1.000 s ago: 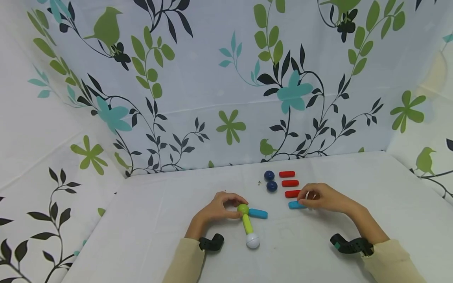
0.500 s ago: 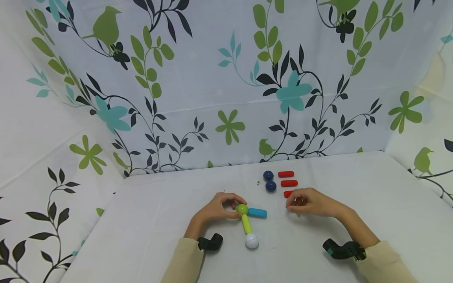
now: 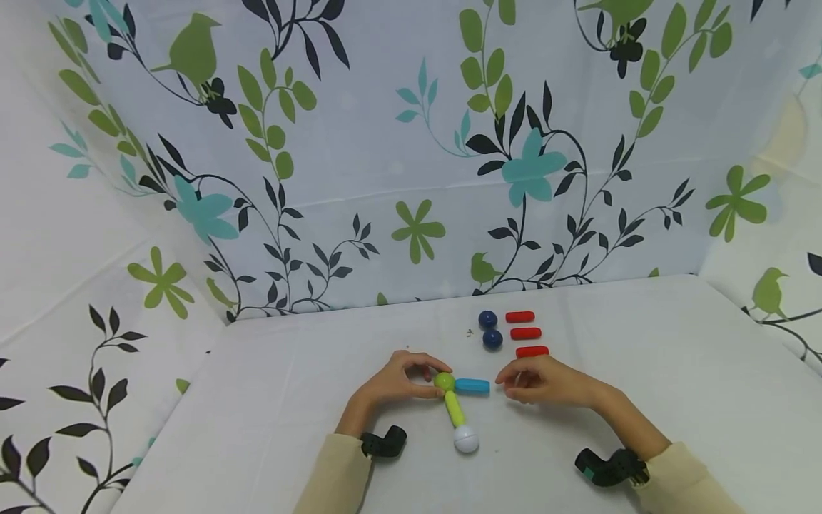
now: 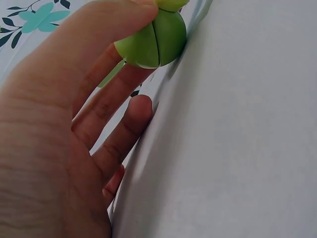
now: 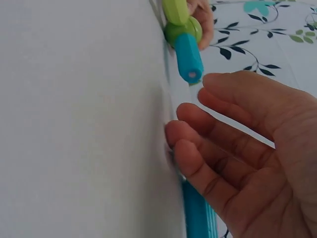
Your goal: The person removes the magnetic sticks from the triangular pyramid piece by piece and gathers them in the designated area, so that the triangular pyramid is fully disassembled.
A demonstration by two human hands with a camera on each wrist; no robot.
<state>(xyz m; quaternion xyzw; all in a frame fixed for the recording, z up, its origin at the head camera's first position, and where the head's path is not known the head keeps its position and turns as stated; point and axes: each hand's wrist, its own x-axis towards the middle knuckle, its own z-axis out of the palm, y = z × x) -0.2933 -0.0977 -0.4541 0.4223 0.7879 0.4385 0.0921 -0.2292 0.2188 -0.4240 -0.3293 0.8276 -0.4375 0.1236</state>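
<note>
My left hand [image 3: 401,376] pinches a green ball [image 3: 444,382] between thumb and fingers. From this ball a blue stick [image 3: 472,386] points right, and a yellow-green stick [image 3: 454,410] runs toward the near side to a white ball [image 3: 466,439]. The left wrist view shows the green ball [image 4: 157,42] between thumb and fingertips. My right hand [image 3: 555,383] hovers with loosely bent fingers just right of the blue stick's free end, holding nothing. In the right wrist view, another blue stick [image 5: 197,210] lies behind its lower fingers; the hand hides it in the head view.
Two dark blue balls [image 3: 492,339] sit farther back on the white table [image 3: 289,428]. Three red sticks [image 3: 526,333] lie in a column beside them, the nearest close behind my right hand. A leaf-patterned cloth [image 3: 359,143] hangs along the table's back edge.
My right hand has left the loose blue stick and moved left, toward the joined blue stick. My left hand keeps its pinch; the joined pieces have shifted slightly right.
</note>
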